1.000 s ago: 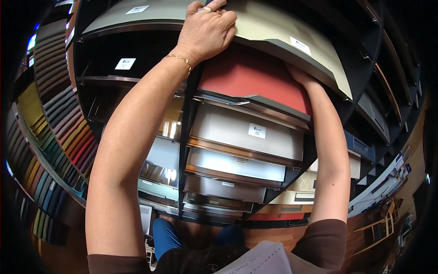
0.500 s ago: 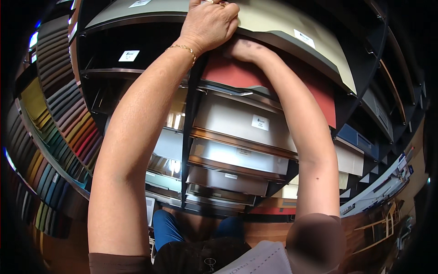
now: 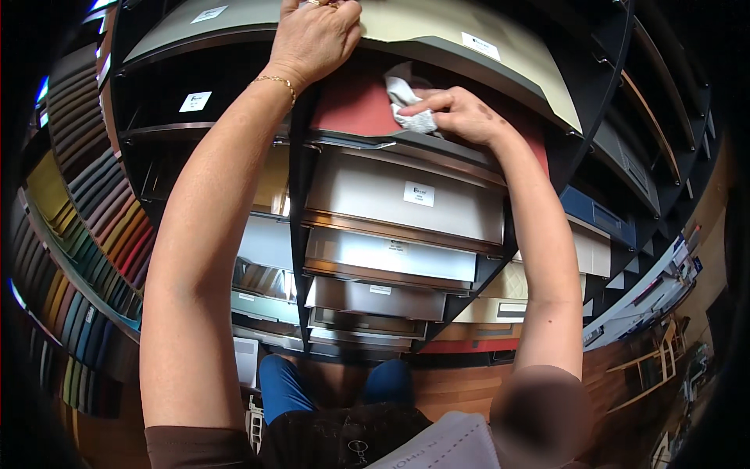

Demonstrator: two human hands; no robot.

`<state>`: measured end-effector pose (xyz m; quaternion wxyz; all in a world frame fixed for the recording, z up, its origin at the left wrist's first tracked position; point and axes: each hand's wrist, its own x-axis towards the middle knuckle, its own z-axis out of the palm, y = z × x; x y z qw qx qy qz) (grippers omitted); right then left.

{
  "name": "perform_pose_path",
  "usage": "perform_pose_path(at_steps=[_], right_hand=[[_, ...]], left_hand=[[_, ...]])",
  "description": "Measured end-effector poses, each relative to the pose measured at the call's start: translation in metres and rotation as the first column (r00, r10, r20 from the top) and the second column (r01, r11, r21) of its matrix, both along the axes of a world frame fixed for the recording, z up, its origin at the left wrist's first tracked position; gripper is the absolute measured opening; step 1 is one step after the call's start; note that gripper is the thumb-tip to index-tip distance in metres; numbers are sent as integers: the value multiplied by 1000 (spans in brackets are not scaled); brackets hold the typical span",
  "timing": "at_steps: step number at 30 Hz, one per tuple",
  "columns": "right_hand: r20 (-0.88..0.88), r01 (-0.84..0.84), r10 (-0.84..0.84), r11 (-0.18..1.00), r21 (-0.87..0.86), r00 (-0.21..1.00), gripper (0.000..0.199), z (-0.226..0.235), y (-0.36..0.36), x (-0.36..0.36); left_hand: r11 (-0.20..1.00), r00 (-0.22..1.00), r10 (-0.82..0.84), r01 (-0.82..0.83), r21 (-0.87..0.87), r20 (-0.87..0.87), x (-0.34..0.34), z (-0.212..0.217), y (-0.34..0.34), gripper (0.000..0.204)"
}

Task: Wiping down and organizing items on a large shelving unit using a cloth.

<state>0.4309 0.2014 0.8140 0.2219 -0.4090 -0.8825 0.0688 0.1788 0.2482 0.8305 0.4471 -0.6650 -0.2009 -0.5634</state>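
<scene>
Since a moment ago, her right hand has drawn back out from under the top board and now shows a crumpled white cloth, which was hidden before; the left hand stays where it was.

Largest of all is the dark rack of sloping sample boards, stacked tier on tier below both hands. The beige top board lies under the left fingertips and just above the right knuckles. Beneath the right fingers sits the red board, and below that the grey board with a small white label. Off beyond the left forearm runs a curved wall of colour swatches.

The left hand grips the front edge of the beige board, fingers curled over it and pressed together, a thin gold bracelet at the wrist. The right fingers are bunched, pinching the cloth against the red board's surface, thumb on top.
</scene>
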Motion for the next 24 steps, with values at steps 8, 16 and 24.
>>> perform_pose_path(at_steps=[8, 16, 24], right_hand=[[-121, 220, -214, 975, 39, 969, 37, -17, -38, 71], [-162, 454, -431, 878, 154, 888, 26, -22, -67, 132], [87, 313, -364, 881, 354, 927, 70, -22, 7, -7]], left_hand=[[998, 998, 62, -61, -9, 20, -3, -1, 1, 12], [954, 954, 298, -298, -4, -15, -5, 0, 8, 11], [976, 976, 216, -216, 12, 11, -5, -1, 22, 11]])
